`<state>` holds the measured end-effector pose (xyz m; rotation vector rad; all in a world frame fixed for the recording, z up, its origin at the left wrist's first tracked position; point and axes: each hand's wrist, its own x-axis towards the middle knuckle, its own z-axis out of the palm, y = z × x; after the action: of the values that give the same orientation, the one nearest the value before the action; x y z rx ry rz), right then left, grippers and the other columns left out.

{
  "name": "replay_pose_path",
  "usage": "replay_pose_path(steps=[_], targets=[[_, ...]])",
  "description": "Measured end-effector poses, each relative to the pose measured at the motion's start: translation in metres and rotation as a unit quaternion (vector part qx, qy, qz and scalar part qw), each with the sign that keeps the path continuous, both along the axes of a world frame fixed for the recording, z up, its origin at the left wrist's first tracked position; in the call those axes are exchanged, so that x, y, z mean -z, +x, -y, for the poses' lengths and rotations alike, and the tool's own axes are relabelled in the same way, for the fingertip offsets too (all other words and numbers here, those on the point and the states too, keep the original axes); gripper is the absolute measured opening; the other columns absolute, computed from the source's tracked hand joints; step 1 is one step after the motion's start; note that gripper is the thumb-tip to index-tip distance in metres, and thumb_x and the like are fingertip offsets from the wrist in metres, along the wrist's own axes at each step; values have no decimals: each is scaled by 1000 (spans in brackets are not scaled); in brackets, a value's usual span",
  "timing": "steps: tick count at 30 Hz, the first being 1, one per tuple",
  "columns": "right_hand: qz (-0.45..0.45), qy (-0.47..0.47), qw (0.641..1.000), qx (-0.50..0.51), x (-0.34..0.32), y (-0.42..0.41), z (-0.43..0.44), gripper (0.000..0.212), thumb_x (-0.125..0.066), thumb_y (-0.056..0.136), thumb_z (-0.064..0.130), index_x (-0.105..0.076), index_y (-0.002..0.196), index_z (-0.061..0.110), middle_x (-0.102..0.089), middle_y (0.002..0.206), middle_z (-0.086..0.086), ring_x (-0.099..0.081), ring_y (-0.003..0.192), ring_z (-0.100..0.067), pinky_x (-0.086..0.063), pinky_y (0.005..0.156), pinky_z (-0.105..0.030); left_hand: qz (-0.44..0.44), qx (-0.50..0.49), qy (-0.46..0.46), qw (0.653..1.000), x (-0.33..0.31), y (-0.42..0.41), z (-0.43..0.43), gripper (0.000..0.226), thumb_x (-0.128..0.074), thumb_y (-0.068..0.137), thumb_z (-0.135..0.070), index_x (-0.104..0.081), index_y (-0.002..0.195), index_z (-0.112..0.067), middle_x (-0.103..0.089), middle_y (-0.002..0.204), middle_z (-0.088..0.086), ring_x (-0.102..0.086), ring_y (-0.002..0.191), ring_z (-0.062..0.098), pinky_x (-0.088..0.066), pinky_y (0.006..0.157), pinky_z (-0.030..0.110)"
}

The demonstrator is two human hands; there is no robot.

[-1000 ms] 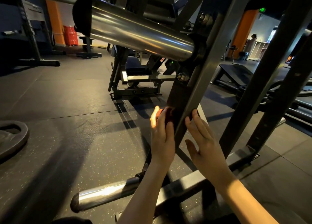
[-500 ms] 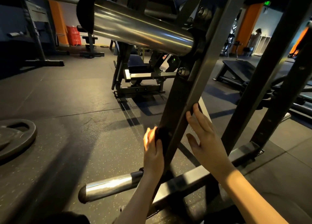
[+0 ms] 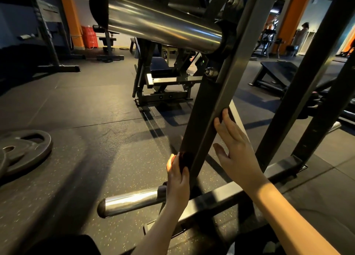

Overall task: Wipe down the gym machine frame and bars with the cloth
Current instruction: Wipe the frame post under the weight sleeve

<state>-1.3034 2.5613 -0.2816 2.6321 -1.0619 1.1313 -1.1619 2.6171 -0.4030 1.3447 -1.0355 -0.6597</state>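
**Cloth reaches the foot of a slanted post in gym machine wipe-down**

A person's left hand (image 3: 177, 178) presses a dark cloth (image 3: 184, 159) against the left face of the machine's slanted frame post (image 3: 209, 108). The cloth sits low on the post, just above the base beam (image 3: 217, 197), and the hand's fingers curl over it and grip it to the metal. The right hand (image 3: 237, 151) lies higher on the post's right face with its fingers (image 3: 226, 120) straight and released. It grasps nothing and is apparently there to brace. Overhead, a thick chrome bar (image 3: 163, 26) juts out to the left. A shorter chrome peg (image 3: 132, 200) sticks out near the floor (image 3: 96, 139), just beside the left wrist. Weight plates (image 3: 25, 151) lie on the floor at the left edge of the scene.

The step in hand looks to be the wipe of this post's lower length. With the cloth close to the foot, the next move likely calls for a pass back up the post, or a shift onto the base beam and the chrome peg, with the cloth flat and the pressure firm. Nothing shows whether the dark uprights (image 3: 299, 85) at right have been wiped
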Motion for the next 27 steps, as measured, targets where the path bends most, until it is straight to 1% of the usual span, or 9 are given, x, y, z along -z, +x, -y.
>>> replay_pose_path(steps=[2, 4, 9, 13, 15, 17, 19, 23, 27], targets=[[4, 4, 1000, 1, 0, 1, 0, 73, -57, 87, 22, -18, 149, 31, -2, 159, 15, -16, 144, -14, -24, 113, -44, 3, -7, -13, 1000, -10, -5, 1, 40, -38, 104, -24, -28, 139, -43, -24, 142, -15, -35, 126, -11, -38, 106, 21], [6, 0, 1000, -1, 0, 2, -1, 73, -53, 87, 25, -15, 149, 33, -3, 159, 14, -21, 145, -18, -28, 113, -48, 26, -7, -51, 998, -27, -13, 3, 41, -38, 104, -29, -27, 133, -55, -19, 145, -19, -31, 123, -19, -37, 103, 12], [11, 11, 1000, 0, 0, 3, 0, 69, -50, 89, 27, -16, 149, 32, -3, 159, 13, -23, 145, -19, -34, 111, -53, 81, -4, -83, 993, -40, -7, 9, 43, -36, 99, -42, -21, 134, -61, -18, 150, -15, -36, 129, -2, -40, 93, 10], [16, 15, 1000, -18, -2, 0, -2, 69, -47, 89, 27, -13, 148, 35, -4, 160, 12, -23, 145, -18, -35, 111, -54, 27, -18, -41, 999, -33, 1, 13, 39, -38, 104, -29, -27, 128, -58, -30, 146, -4, -41, 132, 15, -44, 105, 36], [15, 20, 999, -23, -2, -1, -1, 67, -45, 89, 29, -14, 148, 35, -5, 161, 12, -23, 146, -19, -35, 110, -54, 31, -23, -55, 998, -46, -2, 14, 35, -37, 102, -37, -32, 131, -55, -32, 142, -5, -43, 129, 10, -45, 105, 38], [18, 29, 999, -17, -3, -1, -2, 64, -46, 90, 28, -20, 148, 33, -5, 160, 13, -21, 146, -18, -33, 112, -53, 44, 1, -88, 995, -69, -5, 17, 39, -37, 100, -40, -33, 138, -48, -32, 139, -9, -42, 124, 0, -46, 96, 22], [21, 32, 999, -13, -3, 0, -2, 63, -50, 90, 24, -24, 147, 30, -5, 160, 12, -20, 146, -18, -33, 112, -52, 75, 14, -109, 991, -89, -5, 21, 47, -36, 98, -45, -31, 144, -42, -28, 140, -10, -41, 124, -1, -45, 95, 17], [16, 50, 998, -23, -4, 2, -4, 60, -44, 90, 29, -20, 145, 36, 4, 159, 20, -11, 148, -13, -28, 116, -49, 84, 4, -115, 990, -89, 2, 31, 49, -34, 95, -56, -30, 142, -45, -32, 145, -5, -48, 126, 11, -49, 101, 41], [24, 63, 997, -25, -6, 2, -4, 60, -43, 90, 29, -22, 145, 37, -1, 160, 17, -12, 148, -15, -29, 115, -51, 51, -1, -108, 993, -101, -1, 32, 44, -36, 95, -47, -35, 139, -44, -40, 139, -7, -51, 124, 9, -50, 101, 42]])
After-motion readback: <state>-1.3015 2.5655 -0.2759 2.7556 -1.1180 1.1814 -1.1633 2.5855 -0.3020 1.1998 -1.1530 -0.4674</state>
